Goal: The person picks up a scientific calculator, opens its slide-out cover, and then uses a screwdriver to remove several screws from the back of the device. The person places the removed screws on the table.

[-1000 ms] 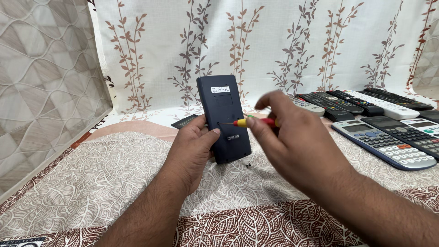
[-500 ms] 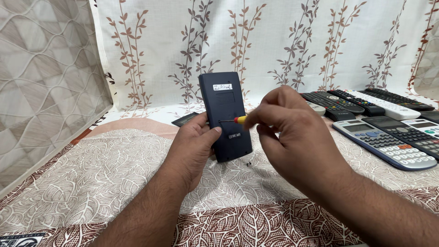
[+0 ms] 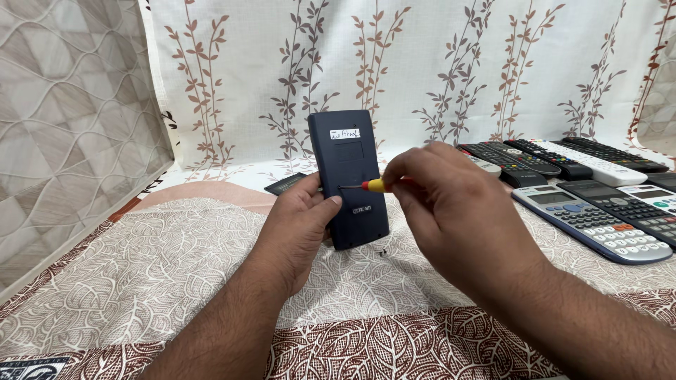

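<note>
My left hand (image 3: 299, 229) holds a dark blue calculator (image 3: 350, 176) upright on the bed, its back side toward me, with a small white label near the top. My right hand (image 3: 451, 211) pinches a small screwdriver (image 3: 373, 186) with a yellow and red handle. Its thin tip rests against the middle of the calculator's back. A tiny dark screw (image 3: 382, 251) lies on the cloth just below the calculator's lower right corner.
Several remote controls (image 3: 556, 158) and calculators (image 3: 591, 222) lie in a row at the right. A small flat dark piece (image 3: 285, 184) lies behind the left hand. Leaf-patterned cloth covers the bed (image 3: 141, 281), and a curtain hangs behind.
My right hand has shifted slightly left with the screwdriver, bringing its tip onto the calculator's back. The calculator and my left hand stay almost still.
</note>
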